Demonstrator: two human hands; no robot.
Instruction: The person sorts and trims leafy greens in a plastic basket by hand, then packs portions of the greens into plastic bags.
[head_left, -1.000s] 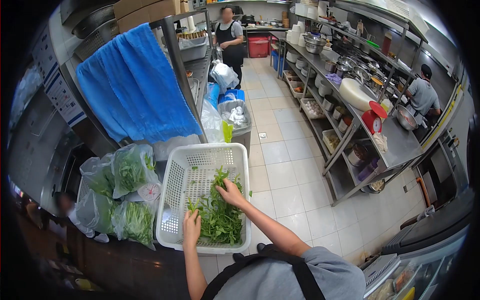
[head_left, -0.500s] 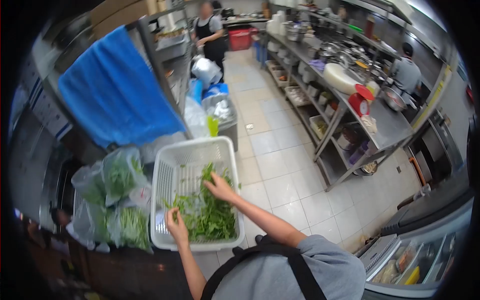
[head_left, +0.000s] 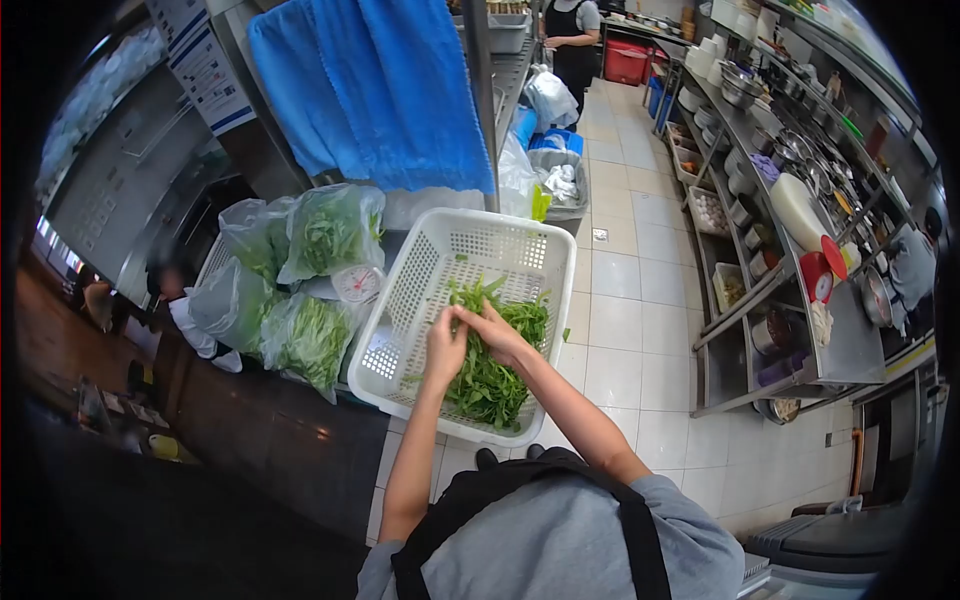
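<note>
Leafy greens (head_left: 487,393) lie in a loose pile in a white perforated plastic basket (head_left: 408,262), mostly toward its near right side. My left hand (head_left: 446,346) is closed in a pinch over the pile, its fingertips meeting those of my right hand. My right hand (head_left: 493,332) is also closed, on leafy stems that stick out just beyond the fingers. The exact grip of both hands is partly hidden where they come together.
Left of the basket stand plastic bags of greens (head_left: 318,240) and a dial scale (head_left: 358,284). A blue towel (head_left: 375,90) hangs above. Steel shelving (head_left: 735,290) with a red scale (head_left: 817,277) runs along the right. A person (head_left: 570,45) stands at the back.
My hands have come together over the greens; before, they were apart, the left near the basket's front left. The view has turned left, so the basket appears further right.
</note>
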